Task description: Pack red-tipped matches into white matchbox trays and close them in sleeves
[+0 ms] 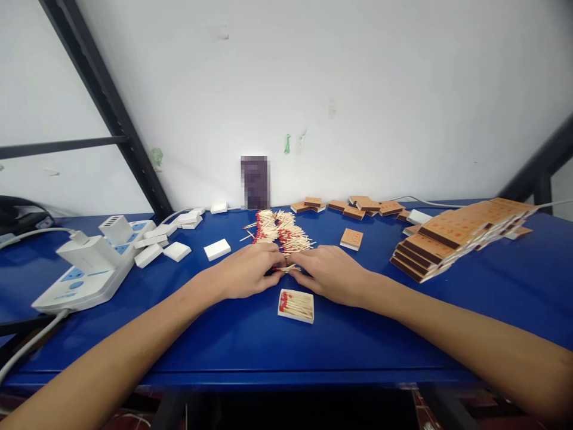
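Centre frame, a left hand and a right hand meet on the blue bench. The fingers of both are curled shut around a small bunch of matchsticks, between the loose heap of matchsticks and a part-filled matchbox tray. Squaring the sticks appears to be the step in hand. Lifting them would call for an even pinch. Brown matchbox sleeves are stacked at right.

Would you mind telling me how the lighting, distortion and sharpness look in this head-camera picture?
Head view: light is even and soft, with faint shadows under the left hand and right hand on the blue table; wide-angle distortion stretches the forearms toward the corners; a pixelated patch stands by the wall; the tray of matches looks fairly sharp.
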`<state>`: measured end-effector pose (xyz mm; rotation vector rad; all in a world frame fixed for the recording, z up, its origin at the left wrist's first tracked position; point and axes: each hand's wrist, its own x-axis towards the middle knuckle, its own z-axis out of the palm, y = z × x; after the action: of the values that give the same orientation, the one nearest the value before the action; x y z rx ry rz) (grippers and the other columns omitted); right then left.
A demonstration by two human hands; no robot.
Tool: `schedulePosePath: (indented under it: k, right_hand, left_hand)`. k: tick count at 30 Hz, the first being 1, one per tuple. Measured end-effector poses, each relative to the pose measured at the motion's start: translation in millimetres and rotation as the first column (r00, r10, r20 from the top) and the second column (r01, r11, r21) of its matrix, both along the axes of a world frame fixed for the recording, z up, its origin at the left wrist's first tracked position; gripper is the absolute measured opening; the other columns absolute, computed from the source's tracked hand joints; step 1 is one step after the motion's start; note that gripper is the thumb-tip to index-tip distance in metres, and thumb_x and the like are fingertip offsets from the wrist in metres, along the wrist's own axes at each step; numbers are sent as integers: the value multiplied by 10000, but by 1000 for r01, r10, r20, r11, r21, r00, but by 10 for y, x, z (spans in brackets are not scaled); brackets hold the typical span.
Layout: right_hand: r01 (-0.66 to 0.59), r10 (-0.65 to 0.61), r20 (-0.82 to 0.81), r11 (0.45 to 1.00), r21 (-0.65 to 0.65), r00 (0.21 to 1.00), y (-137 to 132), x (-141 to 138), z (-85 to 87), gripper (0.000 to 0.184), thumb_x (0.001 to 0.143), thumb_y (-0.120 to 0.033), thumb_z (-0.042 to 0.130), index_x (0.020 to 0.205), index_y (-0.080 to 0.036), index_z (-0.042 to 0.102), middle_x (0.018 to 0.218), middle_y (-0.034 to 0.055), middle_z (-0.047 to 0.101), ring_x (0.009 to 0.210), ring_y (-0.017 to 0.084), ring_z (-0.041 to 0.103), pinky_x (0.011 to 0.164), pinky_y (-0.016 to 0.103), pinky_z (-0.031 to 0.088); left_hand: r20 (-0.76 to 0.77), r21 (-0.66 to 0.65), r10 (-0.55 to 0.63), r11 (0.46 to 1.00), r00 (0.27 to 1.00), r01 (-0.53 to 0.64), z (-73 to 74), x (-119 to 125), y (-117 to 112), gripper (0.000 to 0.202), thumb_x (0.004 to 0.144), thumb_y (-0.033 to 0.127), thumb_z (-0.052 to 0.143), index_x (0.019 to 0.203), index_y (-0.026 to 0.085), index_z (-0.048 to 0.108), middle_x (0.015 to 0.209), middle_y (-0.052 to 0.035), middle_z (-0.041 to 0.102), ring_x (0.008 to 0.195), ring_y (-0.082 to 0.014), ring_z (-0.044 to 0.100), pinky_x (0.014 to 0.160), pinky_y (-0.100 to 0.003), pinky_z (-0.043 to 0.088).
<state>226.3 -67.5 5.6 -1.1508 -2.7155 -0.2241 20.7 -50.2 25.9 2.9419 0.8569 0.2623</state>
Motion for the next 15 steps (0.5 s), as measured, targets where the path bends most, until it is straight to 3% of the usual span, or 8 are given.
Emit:
schedulePosePath:
  k: [6, 15]
  right_hand:
    - [20, -23, 117, 999, 27, 993, -27, -47, 52, 201, 984, -251, 421, 984, -169, 604, 947, 52, 729, 782, 212, 671, 609, 310, 328]
    - [93, -95, 118, 995, 22, 988, -29, -66, 54, 222, 990, -286, 405, 929, -167, 581, 868, 63, 728, 726, 213, 670, 569, 302, 306]
  left_hand:
    - [-16, 21, 72, 997, 997, -72, -29, 43, -16, 183, 919, 221, 474, 909, 131, 634, 821, -53, 570, 744, -172, 562, 682, -285, 422]
    - [-86, 81, 80, 994, 993, -73, -9, 49, -20, 138, 917, 183, 480, 868, 128, 597, 846, -56, 581, 735, -166, 566, 673, -288, 430]
